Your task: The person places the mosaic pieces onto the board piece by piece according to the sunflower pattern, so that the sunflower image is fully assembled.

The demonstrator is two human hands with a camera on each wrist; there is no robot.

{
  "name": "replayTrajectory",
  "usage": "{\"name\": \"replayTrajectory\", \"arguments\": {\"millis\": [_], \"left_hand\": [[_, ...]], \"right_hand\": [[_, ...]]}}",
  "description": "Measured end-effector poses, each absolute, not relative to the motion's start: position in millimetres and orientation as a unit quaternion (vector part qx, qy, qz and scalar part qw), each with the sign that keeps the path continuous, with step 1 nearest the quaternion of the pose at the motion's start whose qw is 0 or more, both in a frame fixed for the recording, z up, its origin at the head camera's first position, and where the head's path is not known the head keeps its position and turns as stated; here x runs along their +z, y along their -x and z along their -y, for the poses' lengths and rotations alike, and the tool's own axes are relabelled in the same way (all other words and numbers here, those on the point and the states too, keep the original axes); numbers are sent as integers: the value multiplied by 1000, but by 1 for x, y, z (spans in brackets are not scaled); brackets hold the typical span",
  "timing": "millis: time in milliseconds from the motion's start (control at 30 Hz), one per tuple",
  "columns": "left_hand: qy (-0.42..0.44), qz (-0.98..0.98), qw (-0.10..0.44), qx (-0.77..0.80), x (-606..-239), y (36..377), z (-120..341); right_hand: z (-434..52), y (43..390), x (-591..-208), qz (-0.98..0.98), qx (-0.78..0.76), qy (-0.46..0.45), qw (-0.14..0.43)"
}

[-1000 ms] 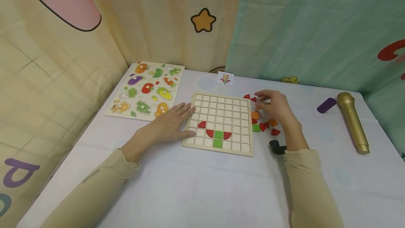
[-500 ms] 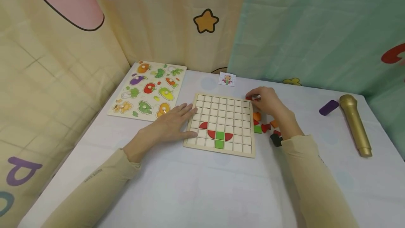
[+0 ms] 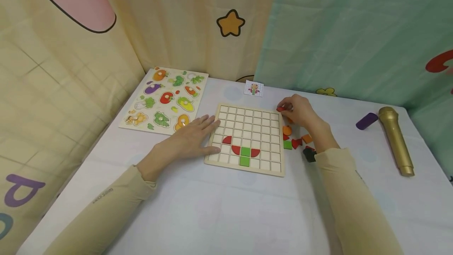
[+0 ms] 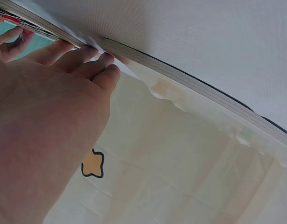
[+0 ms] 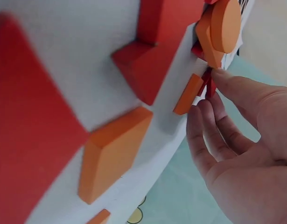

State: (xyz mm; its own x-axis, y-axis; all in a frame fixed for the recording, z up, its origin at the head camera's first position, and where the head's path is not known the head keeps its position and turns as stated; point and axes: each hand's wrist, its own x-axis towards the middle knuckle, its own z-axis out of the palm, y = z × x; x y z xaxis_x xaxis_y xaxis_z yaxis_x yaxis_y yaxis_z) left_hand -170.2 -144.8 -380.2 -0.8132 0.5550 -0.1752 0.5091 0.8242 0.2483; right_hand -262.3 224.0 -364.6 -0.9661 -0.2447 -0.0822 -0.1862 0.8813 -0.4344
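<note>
A wooden grid board [image 3: 263, 137] lies mid-table, with two green squares [image 3: 245, 156] and several red quarter-round pieces [image 3: 227, 140] in its lower cells. My left hand [image 3: 189, 139] rests with straight fingers at the board's left edge. Beyond the board's far right corner, my right hand [image 3: 301, 110] pinches a red block [image 3: 280, 109] between thumb and fingers. The right wrist view shows that red block [image 5: 210, 88] partly hidden by the fingertips. Beside the board's right edge lie loose pieces, among them an orange round one [image 3: 287, 130] and a green square [image 3: 288, 145].
A vegetable knob puzzle [image 3: 161, 107] lies back left, close to my left fingers. A small pattern card [image 3: 254, 89] is behind the board. At right are a purple cylinder [image 3: 367, 121] and a gold microphone [image 3: 396, 141]. A black object [image 3: 309, 154] sits under my right forearm.
My right hand has come left and down to the red pieces by the board's far right corner and taken hold of one. My left hand has stayed at the board's edge.
</note>
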Motion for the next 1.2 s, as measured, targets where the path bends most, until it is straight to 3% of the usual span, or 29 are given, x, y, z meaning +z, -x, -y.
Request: {"name": "replayTrajectory", "arguments": {"millis": [567, 867, 1200], "left_hand": [[-283, -947, 117, 100, -382, 170, 145], [-281, -947, 121, 100, -382, 169, 144], [-277, -947, 120, 106, -380, 168, 144]], "right_hand": [[-224, 231, -360, -952, -287, 96, 42], [-184, 200, -353, -930, -322, 167, 49], [-132, 176, -361, -910, -350, 196, 104]]}}
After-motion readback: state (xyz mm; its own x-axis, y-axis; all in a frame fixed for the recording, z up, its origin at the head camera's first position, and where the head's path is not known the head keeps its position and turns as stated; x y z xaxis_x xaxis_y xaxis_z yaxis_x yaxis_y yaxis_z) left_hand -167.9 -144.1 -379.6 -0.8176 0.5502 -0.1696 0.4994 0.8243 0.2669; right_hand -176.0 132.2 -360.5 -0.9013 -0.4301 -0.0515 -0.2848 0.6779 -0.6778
